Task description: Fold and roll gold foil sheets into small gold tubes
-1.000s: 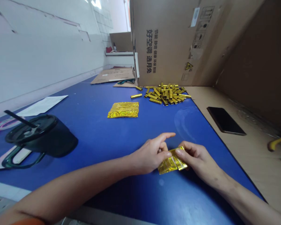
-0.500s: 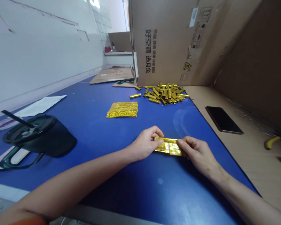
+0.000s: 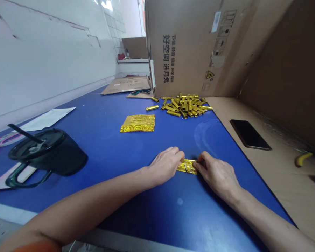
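Note:
A partly folded strip of shiny gold foil paper point(image 3: 187, 166) lies low over the blue table between my two hands. My left hand point(image 3: 168, 164) pinches its left end, fingers curled over it. At its right end my right hand point(image 3: 216, 173) grips it between thumb and curled fingers. Both hands cover the ends of the strip. Farther off, to the left, is a flat stack of gold foil sheets point(image 3: 138, 123). A heap of small folded gold foil tubes point(image 3: 187, 105) lies at the back, with a few loose ones beside it.
A dark lidded mug point(image 3: 49, 154) with straw and handle stands at the left, near white paper point(image 3: 48, 118). A large cardboard box point(image 3: 189, 49) rises behind the heap. On cardboard at the right lie a black phone point(image 3: 250, 134) and a small yellow curved object point(image 3: 303, 159).
Both hands have drawn closer together and curled over the foil. Less of the strip shows now, and it looks narrower and folded further. The heap and the stack have stayed put.

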A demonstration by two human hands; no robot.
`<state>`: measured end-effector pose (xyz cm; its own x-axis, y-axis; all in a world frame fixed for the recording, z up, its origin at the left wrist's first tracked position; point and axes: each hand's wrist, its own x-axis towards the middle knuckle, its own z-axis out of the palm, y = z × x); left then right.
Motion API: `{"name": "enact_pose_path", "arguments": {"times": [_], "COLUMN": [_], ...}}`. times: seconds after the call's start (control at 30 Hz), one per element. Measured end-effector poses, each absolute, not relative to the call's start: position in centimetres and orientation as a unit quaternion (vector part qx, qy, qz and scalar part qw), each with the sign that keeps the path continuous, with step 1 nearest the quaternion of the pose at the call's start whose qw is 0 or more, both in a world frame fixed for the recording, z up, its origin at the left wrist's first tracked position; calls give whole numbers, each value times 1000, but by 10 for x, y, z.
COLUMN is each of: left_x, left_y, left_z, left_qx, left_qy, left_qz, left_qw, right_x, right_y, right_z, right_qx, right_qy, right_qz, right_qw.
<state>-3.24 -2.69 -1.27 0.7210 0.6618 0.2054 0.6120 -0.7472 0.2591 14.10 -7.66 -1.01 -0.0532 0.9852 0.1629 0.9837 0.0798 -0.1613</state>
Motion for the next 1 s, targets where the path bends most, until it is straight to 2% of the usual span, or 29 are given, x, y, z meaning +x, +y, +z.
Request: {"name": "enact_pose_path", "arguments": {"times": [0.17,0.4,0.77,1.0], "left_x": [-35,-44,-46,-44], "left_y": [-24,-22,-18,-16], "left_z": [-13,3,2,-1], "left_qx": [941,945,955,939], "left_qy": [304,279,257,296], "left_qz": [129,112,90,94], "left_qw": [79,133,121,146], "right_x": [142,154,157,156], "right_y": [-81,-83,-80,-72], "right_z": [-8,3,-6,-8], "right_qx": [-564,-503,-495,-516], "right_qy": [-812,-857,-854,-834], "right_qz": [-51,14,11,69], "right_qw": [142,113,160,185]}}
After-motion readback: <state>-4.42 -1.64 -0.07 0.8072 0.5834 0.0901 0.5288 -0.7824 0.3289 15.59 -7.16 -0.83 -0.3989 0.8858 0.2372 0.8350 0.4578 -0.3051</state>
